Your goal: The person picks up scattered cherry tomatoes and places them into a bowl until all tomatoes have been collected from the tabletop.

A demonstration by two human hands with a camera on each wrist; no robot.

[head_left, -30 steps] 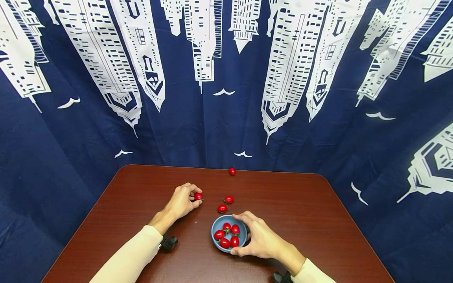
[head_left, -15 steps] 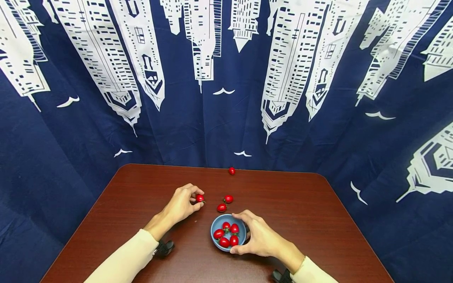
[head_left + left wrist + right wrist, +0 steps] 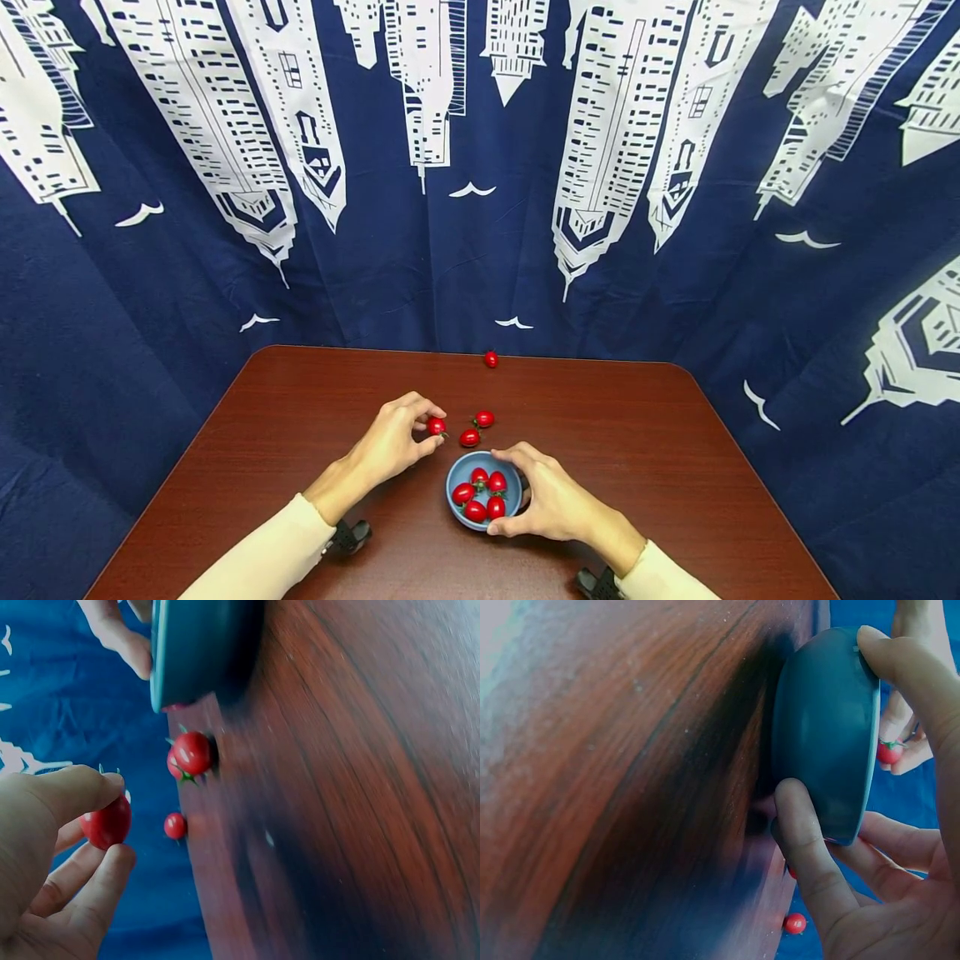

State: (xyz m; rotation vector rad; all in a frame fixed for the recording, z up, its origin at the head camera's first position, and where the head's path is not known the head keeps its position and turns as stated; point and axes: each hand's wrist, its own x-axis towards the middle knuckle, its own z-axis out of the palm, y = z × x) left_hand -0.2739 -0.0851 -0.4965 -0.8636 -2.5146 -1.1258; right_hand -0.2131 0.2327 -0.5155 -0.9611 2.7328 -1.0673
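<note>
Head view shows the left hand (image 3: 393, 435) pinching one small red oval tomato with a green stem (image 3: 437, 427) between thumb and fingertips; in the left wrist view this tomato appears lifted from the table. The right hand (image 3: 547, 496) grips the round blue-grey bowl (image 3: 468, 461), with thumb and fingers curled about its right side. The bowl is upright, but whether its base touches the wood, I cannot tell surely.

As I judge, the work is more than half done: five red tomatoes (image 3: 496, 507) are already inside the bowl, one is in the fingers, and three remain outside. Of these, the nearer pair (image 3: 469, 438) lies close together just beyond the bowl, and the single far tomato (image 3: 491, 359) rests near the back edge of the reddish-brown wooden table (image 3: 600, 433).

Behind hangs the navy cloth with white buildings (image 3: 420, 258). The right fingers cover part of the rim, and the nearer pair leaves little room beside the held tomato.
</note>
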